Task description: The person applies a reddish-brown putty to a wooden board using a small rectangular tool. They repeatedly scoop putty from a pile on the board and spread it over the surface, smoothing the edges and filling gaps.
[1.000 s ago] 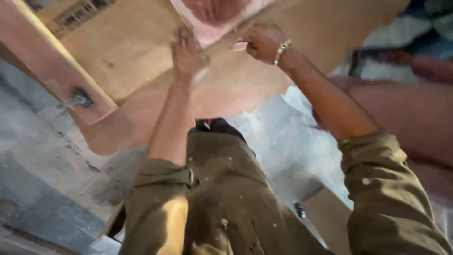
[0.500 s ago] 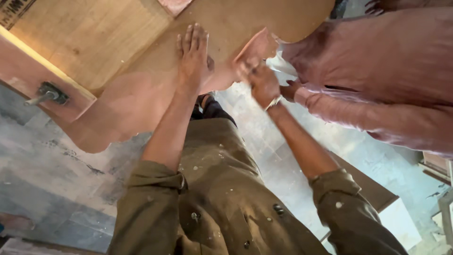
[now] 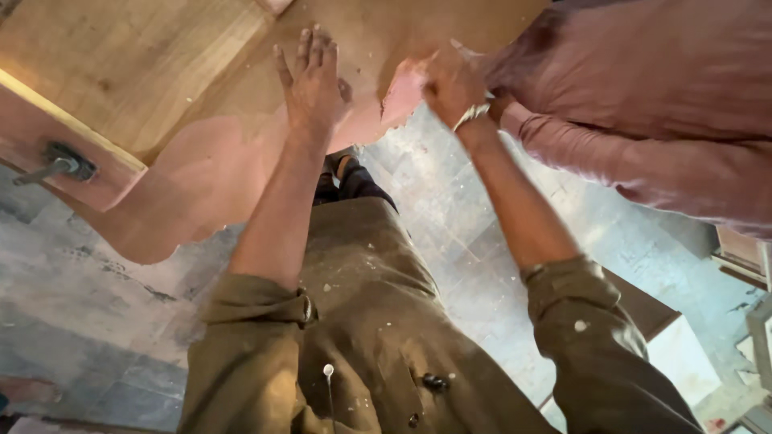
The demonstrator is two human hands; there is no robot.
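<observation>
We press our left hand [image 3: 310,76] flat on a reddish wooden board [image 3: 217,173] overhanging a wooden workbench [image 3: 121,72] above grey stone flooring [image 3: 88,297].

A metal clamp screw [image 3: 60,163] projects from a reddish timber block [image 3: 56,145] at nine o'clock, the block lying against a pale unpainted wood panel [image 3: 137,72] at ten to eleven o'clock. A second person in a dusty pink garment [image 3: 643,96] occupies one to three o'clock, sleeve hanging down. A grey stone floor [image 3: 88,297], stained and patchy, runs from eight o'clock through the centre to four o'clock, where a dark board [image 3: 643,313] and pale offcuts [image 3: 683,362] lie.
</observation>
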